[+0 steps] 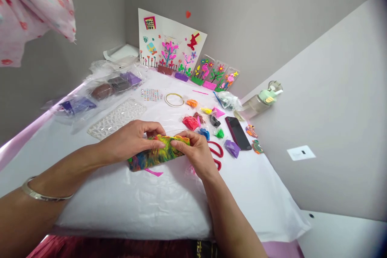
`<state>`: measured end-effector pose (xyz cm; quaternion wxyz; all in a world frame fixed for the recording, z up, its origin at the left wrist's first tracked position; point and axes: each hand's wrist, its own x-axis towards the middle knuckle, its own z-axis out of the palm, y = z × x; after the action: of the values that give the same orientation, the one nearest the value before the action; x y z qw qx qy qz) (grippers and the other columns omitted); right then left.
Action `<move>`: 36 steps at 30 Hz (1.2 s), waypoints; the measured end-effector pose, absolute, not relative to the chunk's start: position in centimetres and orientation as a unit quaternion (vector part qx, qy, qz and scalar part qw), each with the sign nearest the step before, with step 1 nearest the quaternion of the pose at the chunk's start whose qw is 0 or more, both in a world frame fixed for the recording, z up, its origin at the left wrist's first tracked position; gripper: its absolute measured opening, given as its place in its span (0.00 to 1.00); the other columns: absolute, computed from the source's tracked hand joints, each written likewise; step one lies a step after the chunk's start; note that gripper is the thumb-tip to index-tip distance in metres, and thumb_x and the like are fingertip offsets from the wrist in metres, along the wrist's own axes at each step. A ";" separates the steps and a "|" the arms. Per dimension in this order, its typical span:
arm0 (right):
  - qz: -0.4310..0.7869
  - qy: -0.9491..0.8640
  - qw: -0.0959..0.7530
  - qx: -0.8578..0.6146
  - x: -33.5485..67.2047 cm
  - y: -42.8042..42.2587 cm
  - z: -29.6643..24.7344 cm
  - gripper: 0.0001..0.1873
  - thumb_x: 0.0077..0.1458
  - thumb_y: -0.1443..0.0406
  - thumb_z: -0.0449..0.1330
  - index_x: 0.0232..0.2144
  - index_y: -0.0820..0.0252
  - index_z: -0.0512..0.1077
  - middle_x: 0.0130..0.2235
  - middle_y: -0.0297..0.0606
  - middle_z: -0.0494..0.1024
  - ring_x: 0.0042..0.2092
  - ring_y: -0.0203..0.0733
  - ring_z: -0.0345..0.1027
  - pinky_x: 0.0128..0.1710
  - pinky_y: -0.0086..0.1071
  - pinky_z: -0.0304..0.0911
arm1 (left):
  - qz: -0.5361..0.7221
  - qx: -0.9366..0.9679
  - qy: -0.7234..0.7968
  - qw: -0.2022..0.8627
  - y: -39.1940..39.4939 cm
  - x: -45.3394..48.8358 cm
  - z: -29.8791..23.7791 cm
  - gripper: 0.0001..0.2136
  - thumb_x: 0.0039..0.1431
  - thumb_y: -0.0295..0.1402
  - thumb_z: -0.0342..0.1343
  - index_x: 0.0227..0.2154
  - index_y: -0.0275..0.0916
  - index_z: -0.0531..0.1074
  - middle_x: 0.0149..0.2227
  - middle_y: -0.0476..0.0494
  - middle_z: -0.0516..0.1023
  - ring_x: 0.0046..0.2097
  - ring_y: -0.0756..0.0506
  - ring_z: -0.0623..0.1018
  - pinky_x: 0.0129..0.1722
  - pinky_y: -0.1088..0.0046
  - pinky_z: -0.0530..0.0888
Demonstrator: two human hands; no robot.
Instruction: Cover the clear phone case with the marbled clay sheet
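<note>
A flat, oblong slab covered in swirled multicolour clay [152, 154] is held just above the white table [169, 205]. My left hand [130, 139] grips its upper edge, fingers curled over the yellow-green part. My right hand [195, 151] pinches the slab's right end between thumb and fingers. A silver bangle [42, 194] sits on my left wrist. A thin pink clay strip [153, 172] lies under the slab.
Small bags of coloured clay [205, 123] lie beyond my hands, with red scissors [217, 154], a dark phone [238, 132], a tape ring [174, 99] and a clear textured case [117, 117]. Decorated cases [214, 73] and a white board [169, 46] lean on the wall. A bottle [261, 101] stands right.
</note>
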<state>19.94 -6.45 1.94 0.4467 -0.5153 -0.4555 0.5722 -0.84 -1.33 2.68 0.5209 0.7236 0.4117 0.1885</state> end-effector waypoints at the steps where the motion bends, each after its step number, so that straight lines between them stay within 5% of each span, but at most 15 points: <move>1: 0.572 -0.449 0.451 -0.518 19.9 -6.5 1.9 0.14 0.41 0.59 0.76 0.24 0.60 0.78 0.24 0.30 0.74 0.27 0.35 0.64 0.29 0.29 0.60 | 0.186 0.725 0.410 0.522 -1.3 -0.9 2.7 0.10 0.57 0.42 0.61 0.36 0.44 0.80 0.32 0.53 0.78 0.36 0.45 0.76 0.36 0.72 0.70; 15: 0.597 -0.484 0.428 -0.476 20.6 -6.2 1.7 0.14 0.48 0.57 0.74 0.35 0.57 0.81 0.31 0.32 0.79 0.32 0.37 0.69 0.35 0.30 0.65 | 0.184 0.722 0.428 0.512 -1.1 -1.3 2.6 0.12 0.58 0.43 0.61 0.40 0.44 0.82 0.33 0.53 0.80 0.35 0.46 0.78 0.36 0.74 0.70; 29: 0.604 -0.465 0.449 -0.467 20.8 -6.2 1.2 0.13 0.55 0.54 0.70 0.30 0.57 0.83 0.28 0.33 0.80 0.31 0.39 0.71 0.36 0.32 0.66 | 0.168 0.751 0.418 0.482 -0.7 -1.5 2.7 0.13 0.60 0.46 0.59 0.40 0.45 0.80 0.35 0.52 0.82 0.38 0.44 0.78 0.39 0.71 0.70; 36: 0.598 -0.479 0.443 -0.465 21.2 -6.1 1.9 0.15 0.50 0.56 0.73 0.40 0.55 0.83 0.35 0.34 0.84 0.38 0.43 0.76 0.42 0.34 0.70 | 0.170 0.753 0.417 0.480 -0.5 -1.6 2.7 0.13 0.61 0.45 0.58 0.41 0.44 0.80 0.35 0.52 0.82 0.37 0.44 0.79 0.38 0.72 0.71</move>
<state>21.18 -6.12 1.94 0.4426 -0.4651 -0.4793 0.5984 -1.64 -0.54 2.74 0.4800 0.7530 0.4168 0.1697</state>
